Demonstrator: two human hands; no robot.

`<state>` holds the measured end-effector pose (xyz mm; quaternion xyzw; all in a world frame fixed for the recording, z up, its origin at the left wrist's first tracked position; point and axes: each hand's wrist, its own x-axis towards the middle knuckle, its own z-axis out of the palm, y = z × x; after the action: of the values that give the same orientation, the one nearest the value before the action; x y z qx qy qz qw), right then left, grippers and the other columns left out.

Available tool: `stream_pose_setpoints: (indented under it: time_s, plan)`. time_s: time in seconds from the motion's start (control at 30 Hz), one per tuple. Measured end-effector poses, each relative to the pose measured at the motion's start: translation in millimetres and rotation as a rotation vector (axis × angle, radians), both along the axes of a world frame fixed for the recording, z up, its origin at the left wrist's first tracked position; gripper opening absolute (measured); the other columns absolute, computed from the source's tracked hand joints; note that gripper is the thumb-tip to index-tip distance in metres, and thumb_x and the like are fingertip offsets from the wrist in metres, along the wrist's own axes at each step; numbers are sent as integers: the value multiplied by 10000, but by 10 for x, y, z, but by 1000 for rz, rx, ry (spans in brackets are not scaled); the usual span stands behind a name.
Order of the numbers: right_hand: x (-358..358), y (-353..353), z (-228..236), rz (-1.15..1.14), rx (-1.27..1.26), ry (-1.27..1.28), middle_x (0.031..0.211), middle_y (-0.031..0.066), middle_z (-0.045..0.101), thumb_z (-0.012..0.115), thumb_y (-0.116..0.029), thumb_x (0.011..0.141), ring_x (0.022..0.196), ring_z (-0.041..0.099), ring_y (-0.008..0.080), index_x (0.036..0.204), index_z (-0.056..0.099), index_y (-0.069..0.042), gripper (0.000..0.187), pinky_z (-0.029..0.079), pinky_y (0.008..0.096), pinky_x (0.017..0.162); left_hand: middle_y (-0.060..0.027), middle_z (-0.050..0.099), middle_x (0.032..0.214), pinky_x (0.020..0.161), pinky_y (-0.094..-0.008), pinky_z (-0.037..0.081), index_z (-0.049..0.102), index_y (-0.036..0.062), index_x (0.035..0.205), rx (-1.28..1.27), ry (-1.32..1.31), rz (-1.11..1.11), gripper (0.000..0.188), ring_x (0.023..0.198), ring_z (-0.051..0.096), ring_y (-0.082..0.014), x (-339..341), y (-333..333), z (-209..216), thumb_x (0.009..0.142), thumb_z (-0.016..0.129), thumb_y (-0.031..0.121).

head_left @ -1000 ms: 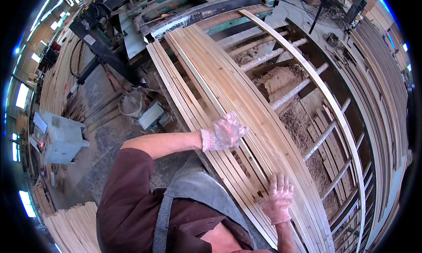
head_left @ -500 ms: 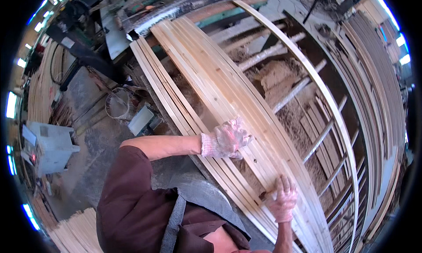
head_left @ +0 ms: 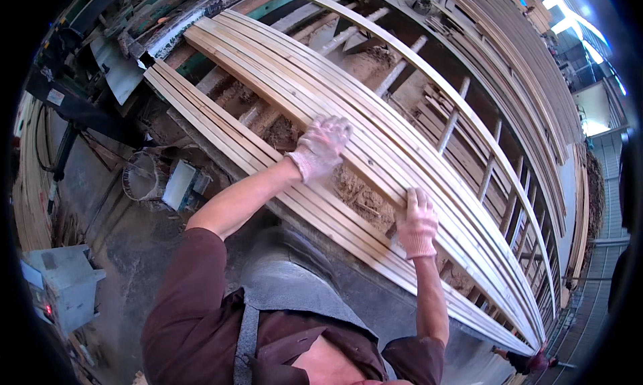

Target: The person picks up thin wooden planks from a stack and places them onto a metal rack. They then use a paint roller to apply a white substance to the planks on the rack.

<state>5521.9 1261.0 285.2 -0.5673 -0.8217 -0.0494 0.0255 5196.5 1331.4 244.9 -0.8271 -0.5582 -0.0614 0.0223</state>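
Note:
A broad row of long pale wooden strips (head_left: pixel 295 97) lies side by side on a roller frame, bending across the picture. My left hand (head_left: pixel 321 147), in a stained whitish knit glove, grips over the row's near edge, its fingers bent onto the top. Further right along that edge is my right hand (head_left: pixel 417 224) in a pinkish glove. Its fingers reach together over the top, while the palm sits against the shaded side. Both palms' undersides are hidden. Nearer my body runs a narrower group of strips (head_left: pixel 221 124), separated from the row by a gap.
Beyond the row, a single curved-looking strip (head_left: pixel 402 47) crosses the metal rollers (head_left: pixel 449 127). Sawdust (head_left: pixel 368 67) lies below. More long boards (head_left: pixel 516 57) are stacked at far right. A bucket (head_left: pixel 144 177) and grey box (head_left: pixel 67 284) stand left. Another person (head_left: pixel 536 363) is at lower right.
The view has shifted to the right. Both hands have moved to the row's near edge, and the row now shows narrower, closely set strips with a darker near side.

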Motion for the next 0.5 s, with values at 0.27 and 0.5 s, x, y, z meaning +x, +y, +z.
stream_pose_setpoints:
  time_s: [0.27,0.5]
  plan:
    - [-51,-130,-178,-68,48,145,1301,226,605,769,-136,756,1166,582,440,1326,560,8,624,500,519,1018,-224,564,1376,1156,-484,412,539,-35,1368,-212,-33,73,670,1319,538,-337,8,-212,476,893,725,399]
    - [-65,-90,-60,-114,37,66,1183,206,649,815,-206,780,1134,603,402,1254,635,-12,542,541,486,952,-199,523,1514,1217,-551,333,414,-16,1551,-1,188,-105,844,1391,505,-350,-165,-181,59,964,622,554]
